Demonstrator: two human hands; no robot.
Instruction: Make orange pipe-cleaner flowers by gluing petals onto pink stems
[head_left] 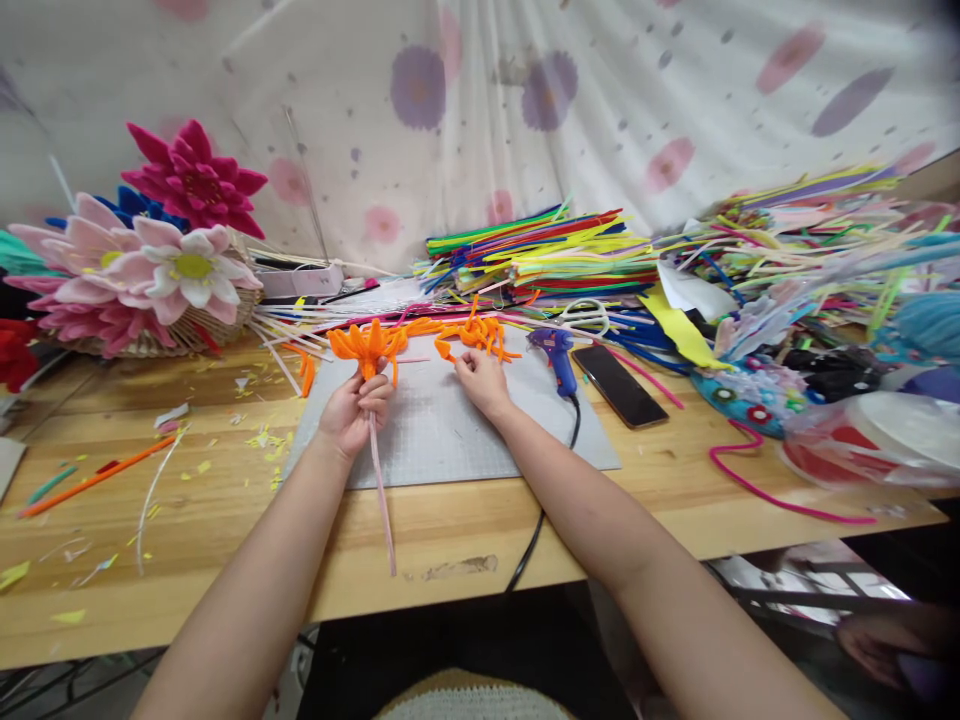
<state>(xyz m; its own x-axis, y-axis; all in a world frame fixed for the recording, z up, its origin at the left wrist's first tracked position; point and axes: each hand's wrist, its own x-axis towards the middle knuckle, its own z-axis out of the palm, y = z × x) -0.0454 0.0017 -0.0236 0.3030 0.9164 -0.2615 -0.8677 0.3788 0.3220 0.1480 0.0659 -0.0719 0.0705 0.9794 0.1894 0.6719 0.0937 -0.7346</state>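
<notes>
I see both forearms stretched over the grey mat (450, 440).
Left hand (352, 410) fists an orange flower (367, 345) by its stem; right hand (480, 380) fingertips pinch loose orange pieces (472, 335).

— What do we have at the grey mat?
— We see an orange pipe-cleaner flower (367, 345), petals splayed, standing on a pale pink stem (382, 495) that slants down across the desk edge.
— And beside it?
— We see loose orange petal loops (474, 335) heaped on the mat's far edge.
</notes>
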